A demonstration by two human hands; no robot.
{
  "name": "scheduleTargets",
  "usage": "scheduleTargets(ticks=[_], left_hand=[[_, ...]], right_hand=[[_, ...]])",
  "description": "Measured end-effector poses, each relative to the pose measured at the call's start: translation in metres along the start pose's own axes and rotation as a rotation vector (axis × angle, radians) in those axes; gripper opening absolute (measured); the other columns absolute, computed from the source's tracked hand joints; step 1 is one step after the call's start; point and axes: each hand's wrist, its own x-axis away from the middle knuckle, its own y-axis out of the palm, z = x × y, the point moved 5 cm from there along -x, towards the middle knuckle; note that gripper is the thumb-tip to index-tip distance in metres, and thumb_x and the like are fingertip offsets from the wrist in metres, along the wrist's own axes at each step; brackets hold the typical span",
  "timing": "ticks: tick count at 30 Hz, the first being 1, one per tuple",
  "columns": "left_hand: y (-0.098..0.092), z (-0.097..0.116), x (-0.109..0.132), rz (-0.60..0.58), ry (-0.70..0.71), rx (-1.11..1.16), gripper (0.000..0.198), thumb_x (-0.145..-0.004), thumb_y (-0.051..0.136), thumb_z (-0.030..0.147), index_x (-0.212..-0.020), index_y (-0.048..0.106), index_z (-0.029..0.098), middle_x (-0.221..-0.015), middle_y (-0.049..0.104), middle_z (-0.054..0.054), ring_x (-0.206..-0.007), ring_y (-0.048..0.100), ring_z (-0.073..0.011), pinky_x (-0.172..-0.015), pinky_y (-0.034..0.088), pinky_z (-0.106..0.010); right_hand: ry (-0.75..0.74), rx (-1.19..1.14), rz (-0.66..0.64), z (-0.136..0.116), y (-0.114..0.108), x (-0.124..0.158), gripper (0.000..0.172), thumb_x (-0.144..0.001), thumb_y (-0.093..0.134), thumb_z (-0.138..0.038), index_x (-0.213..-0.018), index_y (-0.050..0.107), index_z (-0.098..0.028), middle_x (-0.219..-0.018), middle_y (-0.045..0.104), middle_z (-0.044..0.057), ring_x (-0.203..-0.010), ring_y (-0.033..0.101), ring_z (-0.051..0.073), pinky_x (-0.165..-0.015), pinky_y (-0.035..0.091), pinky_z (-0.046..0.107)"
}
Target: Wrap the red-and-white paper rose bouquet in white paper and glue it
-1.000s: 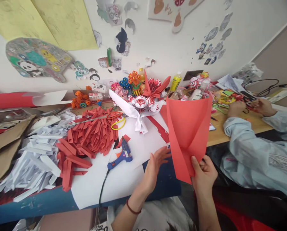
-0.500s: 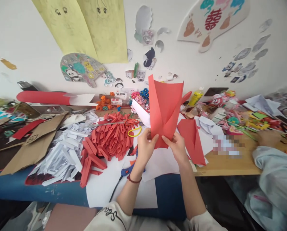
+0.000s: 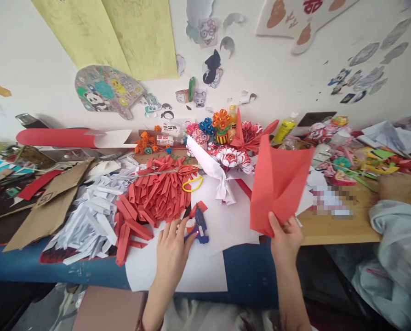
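A folded red paper sheet (image 3: 281,179) is pinched at its lower edge in my right hand (image 3: 285,236), raised over the right side of the white sheets (image 3: 222,230). My left hand (image 3: 174,239) is beside a blue glue gun (image 3: 200,225), its fingers spread and partly over the gun's handle end; nothing is gripped in it. Left of that hand lie a pile of folded red strips (image 3: 160,193) and a pile of white strips (image 3: 88,220). Behind the white sheets is a red-and-white paper flower bundle (image 3: 231,158) with a white wrap (image 3: 210,168).
Scissors with a yellow-and-red handle (image 3: 191,184) lie by the red strips. Cardboard (image 3: 50,202) is at the left. Bottles and paper flowers line the wall. At the right, another person's sleeve (image 3: 396,230) and hand (image 3: 391,187) rest at the wooden table (image 3: 336,232).
My left hand has let go of the red sheet and moved down left to the glue gun. My right hand has carried the sheet right, uncovering the flowers behind. The view has shifted slightly.
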Motion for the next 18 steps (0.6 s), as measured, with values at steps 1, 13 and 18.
scheduleTargets(ticks=[1, 13, 18], left_hand=[[0.003, -0.002, 0.008, -0.027, 0.033, -0.096, 0.035, -0.095, 0.055, 0.04, -0.124, 0.061, 0.021, -0.11, 0.069, -0.012, -0.098, 0.064, -0.03, -0.078, 0.052, -0.043], [0.021, -0.008, 0.034, -0.071, 0.083, 0.116, 0.049, -0.1, 0.043, 0.022, -0.149, 0.04, 0.024, -0.104, 0.061, -0.01, -0.095, 0.061, -0.0254, -0.083, 0.053, -0.039], [0.015, -0.015, 0.037, -0.172, -0.085, 0.582, 0.048, -0.1, 0.046, 0.026, -0.148, 0.04, 0.028, -0.111, 0.058, -0.009, -0.097, 0.061, -0.021, -0.083, 0.053, -0.034]], right_hand=[[0.025, 0.006, 0.029, 0.005, -0.01, 0.005, 0.048, -0.07, 0.083, -0.038, -0.111, 0.07, -0.016, -0.103, 0.074, 0.009, -0.093, 0.069, 0.021, -0.088, 0.056, 0.036], [0.265, 0.311, -0.233, 0.047, -0.028, 0.056, 0.048, -0.073, 0.076, -0.054, -0.1, 0.069, -0.016, -0.093, 0.076, 0.012, -0.076, 0.07, 0.023, -0.068, 0.056, 0.033], [0.052, 0.994, -0.281, 0.016, -0.029, 0.048, 0.05, -0.082, 0.062, -0.063, -0.059, 0.061, -0.019, -0.047, 0.057, 0.005, -0.042, 0.051, 0.017, -0.047, 0.038, 0.029]])
